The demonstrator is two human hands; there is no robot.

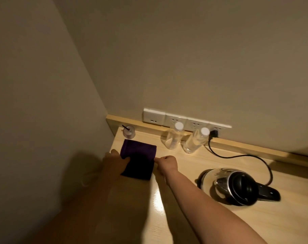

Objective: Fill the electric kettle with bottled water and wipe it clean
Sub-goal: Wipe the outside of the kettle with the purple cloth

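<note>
A folded dark purple cloth [139, 158] lies flat on the wooden counter [211, 217] near the left corner. My left hand [115, 162] grips its left edge, thumb on top. My right hand [167, 163] pinches its right edge with closed fingers. Two clear water bottles with white caps stand by the back ledge, one [173, 137] further left and one [196, 140] to its right. The glass electric kettle [234, 185], black lid shut and handle pointing right, sits on its base at the right, apart from both hands.
A black cord [237, 156] runs from the kettle base to a plug in the white socket strip [186, 120] on the wall. A small cup with a black straw [128, 132] stands in the back left corner. Walls close off the left and back.
</note>
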